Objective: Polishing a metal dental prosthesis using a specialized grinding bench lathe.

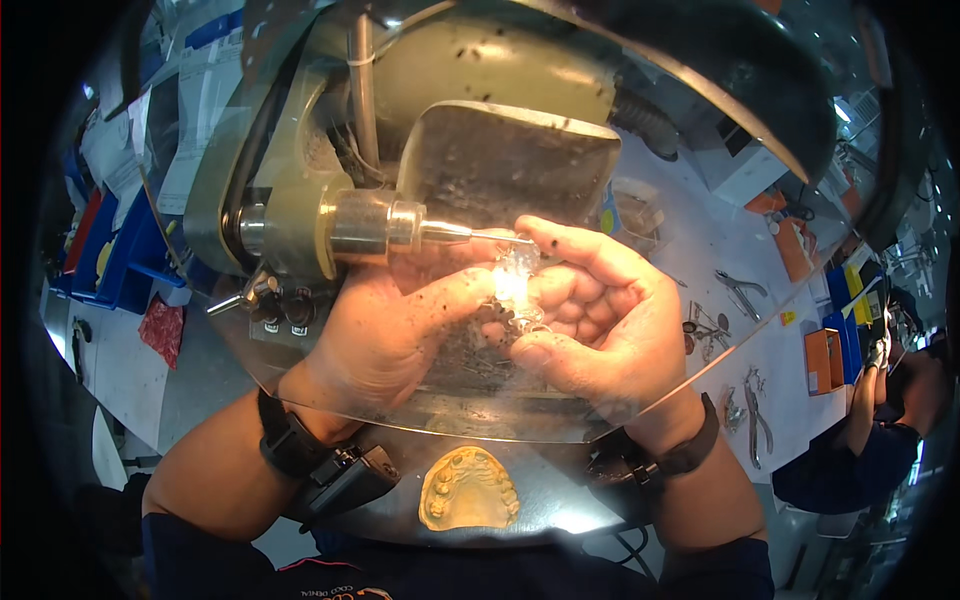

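Note:
Between the fingers of both hands sits a small shiny metal dental framework [516, 278], its outline washed out by glare. My left hand [390, 325] pinches it from the left, below the metal spindle [440, 231]. From the other side my right hand [625, 315] grips it with the thumb low and the index finger high, beside the thin rotary tip. The tip meets the framework's upper end or lies just over it; I cannot tell which. A yellow plaster dental cast [468, 488] rests on the metal ledge nearer to me.
A speckled clear shield [690, 378] spans above my hands. Behind them stands the green grinding machine [300, 190] with a grey metal guard [510, 150]. Pliers [741, 291] lie at right, blue bins [130, 255] at left. A co-worker [860, 440] sits at far right.

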The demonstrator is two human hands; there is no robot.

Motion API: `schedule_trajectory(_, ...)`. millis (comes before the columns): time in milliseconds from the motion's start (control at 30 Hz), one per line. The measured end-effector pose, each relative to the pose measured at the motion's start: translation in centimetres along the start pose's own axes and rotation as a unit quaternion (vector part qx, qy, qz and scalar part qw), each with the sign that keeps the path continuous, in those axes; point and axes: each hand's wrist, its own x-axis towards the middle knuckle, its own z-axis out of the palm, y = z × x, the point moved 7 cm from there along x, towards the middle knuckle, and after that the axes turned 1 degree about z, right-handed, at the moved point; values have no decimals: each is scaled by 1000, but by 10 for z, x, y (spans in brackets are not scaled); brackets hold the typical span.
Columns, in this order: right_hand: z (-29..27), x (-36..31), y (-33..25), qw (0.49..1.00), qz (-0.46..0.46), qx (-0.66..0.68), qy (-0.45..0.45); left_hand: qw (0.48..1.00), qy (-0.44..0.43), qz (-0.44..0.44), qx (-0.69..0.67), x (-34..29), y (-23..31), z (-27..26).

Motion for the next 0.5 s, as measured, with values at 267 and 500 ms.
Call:
schedule_trajectory(267,1,-1,0,1000,-4,15,-2,1000,-8,3,6,-1,-1,-1)
schedule_trajectory(500,2,-1,-1,1000,3,19,-6,999,-4,-11,48,-3,2,2)
